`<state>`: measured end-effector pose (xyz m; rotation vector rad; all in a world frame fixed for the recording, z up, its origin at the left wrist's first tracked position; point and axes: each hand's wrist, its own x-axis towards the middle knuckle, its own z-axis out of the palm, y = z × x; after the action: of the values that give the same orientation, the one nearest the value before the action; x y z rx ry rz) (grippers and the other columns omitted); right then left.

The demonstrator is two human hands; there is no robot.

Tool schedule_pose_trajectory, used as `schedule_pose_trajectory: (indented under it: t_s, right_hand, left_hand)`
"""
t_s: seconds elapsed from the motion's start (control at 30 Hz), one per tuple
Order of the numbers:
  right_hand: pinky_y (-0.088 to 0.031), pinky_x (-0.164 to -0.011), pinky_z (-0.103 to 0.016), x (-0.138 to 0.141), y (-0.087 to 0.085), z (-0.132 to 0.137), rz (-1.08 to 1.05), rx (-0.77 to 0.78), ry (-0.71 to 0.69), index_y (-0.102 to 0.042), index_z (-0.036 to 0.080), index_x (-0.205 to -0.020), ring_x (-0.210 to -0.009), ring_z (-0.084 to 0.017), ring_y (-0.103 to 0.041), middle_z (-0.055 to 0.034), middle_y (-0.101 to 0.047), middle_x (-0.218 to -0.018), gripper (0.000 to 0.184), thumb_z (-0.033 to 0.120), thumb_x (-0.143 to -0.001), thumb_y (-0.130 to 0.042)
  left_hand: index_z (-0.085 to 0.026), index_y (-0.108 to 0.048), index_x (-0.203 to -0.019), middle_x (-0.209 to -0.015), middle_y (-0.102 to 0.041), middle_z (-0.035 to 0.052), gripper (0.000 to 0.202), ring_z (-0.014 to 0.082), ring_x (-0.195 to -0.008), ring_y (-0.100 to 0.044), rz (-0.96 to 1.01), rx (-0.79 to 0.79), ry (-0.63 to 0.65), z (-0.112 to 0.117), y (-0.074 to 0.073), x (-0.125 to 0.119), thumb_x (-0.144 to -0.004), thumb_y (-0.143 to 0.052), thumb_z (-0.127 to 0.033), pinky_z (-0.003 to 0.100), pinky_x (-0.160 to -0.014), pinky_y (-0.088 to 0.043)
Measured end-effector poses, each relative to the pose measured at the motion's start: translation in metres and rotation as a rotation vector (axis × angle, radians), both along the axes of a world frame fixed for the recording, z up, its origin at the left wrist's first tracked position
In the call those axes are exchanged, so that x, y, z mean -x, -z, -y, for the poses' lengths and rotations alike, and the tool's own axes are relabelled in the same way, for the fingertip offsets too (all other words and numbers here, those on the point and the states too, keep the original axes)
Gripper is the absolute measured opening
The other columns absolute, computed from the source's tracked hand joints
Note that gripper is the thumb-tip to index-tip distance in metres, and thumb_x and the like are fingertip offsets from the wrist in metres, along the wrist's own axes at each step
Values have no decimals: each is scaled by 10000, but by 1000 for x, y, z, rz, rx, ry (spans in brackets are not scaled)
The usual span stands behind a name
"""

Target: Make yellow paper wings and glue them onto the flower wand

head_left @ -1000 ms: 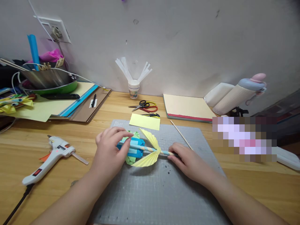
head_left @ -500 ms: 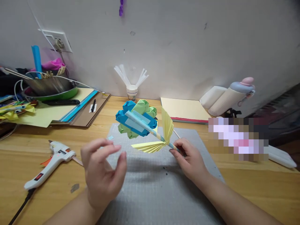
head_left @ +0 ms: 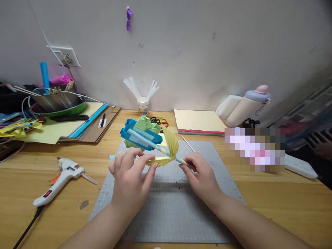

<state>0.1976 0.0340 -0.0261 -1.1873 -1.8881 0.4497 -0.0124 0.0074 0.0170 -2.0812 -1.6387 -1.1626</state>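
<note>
A folded-paper flower [head_left: 145,131] in blue and green is held above the grey cutting mat [head_left: 166,214], its back turned toward me. Its stem [head_left: 163,150], wrapped in blue and pale yellow, slants down to the right. My right hand [head_left: 202,173] is closed around the stem's lower end. Two pleated yellow paper leaves fan out from the stem, one pointing up [head_left: 171,140]. With thumb and fingers, my left hand [head_left: 132,173] pinches the lower leaf [head_left: 162,161], partly covering it.
A glue gun [head_left: 59,183] lies at left. Scissors [head_left: 162,121] and a paper cup [head_left: 143,105] of translucent sticks stand behind the flower. A paper pad [head_left: 199,121] and bottle [head_left: 245,107] are at back right. A metal bowl [head_left: 57,100] sits among papers at left.
My left hand has moved right and closed on the lower yellow leaf. The flower and right hand appear slightly further left and the camera view has tilted up a little.
</note>
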Motion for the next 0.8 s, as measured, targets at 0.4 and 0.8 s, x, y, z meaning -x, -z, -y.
schedule_pose_trajectory:
  t_s: [0.4, 0.8]
  right_hand:
    - [-349, -620, -256, 0, -1, -1, -12, 13, -10, -518, 200, -833, -715, -141, -454, -8, -513, -795, 40, 210, -871, -519]
    - [-349, -603, -252, 2, 2, -11, -399, 350, -117, -543, 185, -851, -676, -127, -444, 6, -489, -751, 181, 365, -858, -535]
  left_hand:
    - [-224, -617, -812, -907, -582, 56, 99, 226, -885, -495, 22, -35, 87, 1, 3, 2, -798, -578, -134, 383, -762, -282]
    - [-193, -437, -814, -790, -585, 32, 72, 168, -742, -464, -179, 293, 979, 26, 13, -14, -834, -424, -125, 317, -697, -342]
